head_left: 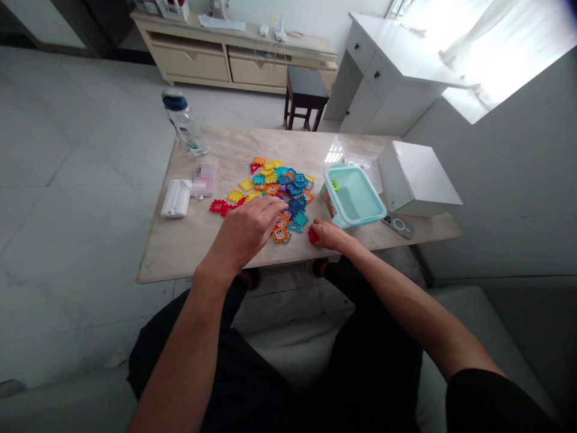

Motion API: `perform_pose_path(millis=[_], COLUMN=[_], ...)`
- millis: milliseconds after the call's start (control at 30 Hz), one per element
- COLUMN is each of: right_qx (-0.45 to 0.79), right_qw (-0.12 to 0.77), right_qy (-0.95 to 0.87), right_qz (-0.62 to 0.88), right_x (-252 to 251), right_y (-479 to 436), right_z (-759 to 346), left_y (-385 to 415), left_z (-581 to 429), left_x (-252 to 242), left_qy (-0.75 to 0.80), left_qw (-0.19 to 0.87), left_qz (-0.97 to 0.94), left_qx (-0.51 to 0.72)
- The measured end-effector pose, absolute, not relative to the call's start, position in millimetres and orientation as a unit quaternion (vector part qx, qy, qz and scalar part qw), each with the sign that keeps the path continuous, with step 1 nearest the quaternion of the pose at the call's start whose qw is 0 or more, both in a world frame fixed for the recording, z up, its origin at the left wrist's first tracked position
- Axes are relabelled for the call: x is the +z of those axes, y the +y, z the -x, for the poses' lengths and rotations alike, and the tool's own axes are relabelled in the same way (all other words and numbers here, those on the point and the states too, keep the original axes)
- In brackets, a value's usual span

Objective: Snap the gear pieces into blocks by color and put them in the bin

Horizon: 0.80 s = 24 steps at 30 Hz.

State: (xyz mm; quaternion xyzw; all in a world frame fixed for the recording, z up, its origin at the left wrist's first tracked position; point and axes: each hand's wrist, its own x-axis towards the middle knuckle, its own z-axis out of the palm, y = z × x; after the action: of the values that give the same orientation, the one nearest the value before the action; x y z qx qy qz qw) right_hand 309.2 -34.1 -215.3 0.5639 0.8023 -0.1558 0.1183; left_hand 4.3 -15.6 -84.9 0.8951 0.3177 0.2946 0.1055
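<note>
Here our left hand (246, 231) rests on centre tiles (288, 180), grip unclear; right hand (328, 234) pinches 1 red tile (313, 236) beside the tub (356, 201), within reach

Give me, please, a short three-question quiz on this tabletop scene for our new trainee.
1. True or false: the mint tub stands to the left of the pile of coloured tiles.
2. The small piece in the fingers of the right hand is: A red, B green, C white.
3. Fill the gap: the ____ hand rests on the near edge of the pile.

Key: 1 false, the tub stands to the right of the pile. 2 A. 3 left hand.
</note>
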Motion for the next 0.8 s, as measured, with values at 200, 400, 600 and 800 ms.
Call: perform_pose_path(millis=[200,400,600,800], right_qx=[-0.158,-0.163,-0.171,-0.155], right_qw=[0.119,0.116,0.071,-0.085], right_qy=[0.800,0.801,0.796,0.812], right_qz=[-0.567,-0.565,-0.576,-0.556], right_x=[-212.5,-218.5,-212.5,-184.8], right_y=[-33.3,-32.4,-26.0,-17.3], right_z=[-307.3,-309.8,-323.6,-320.2], left_y=[-11.5,-10.7,-15.5,5.7], left_z=[-3.0,-5.4,-2.3,6.6], left_x=[-88.0,-88.3,-76.1,-92.7], left_qy=[0.312,0.308,0.343,0.405], left_qw=[0.090,0.080,0.082,0.114], left_qz=[-0.907,-0.912,-0.909,-0.881], left_qx=[0.268,0.257,0.225,0.217])
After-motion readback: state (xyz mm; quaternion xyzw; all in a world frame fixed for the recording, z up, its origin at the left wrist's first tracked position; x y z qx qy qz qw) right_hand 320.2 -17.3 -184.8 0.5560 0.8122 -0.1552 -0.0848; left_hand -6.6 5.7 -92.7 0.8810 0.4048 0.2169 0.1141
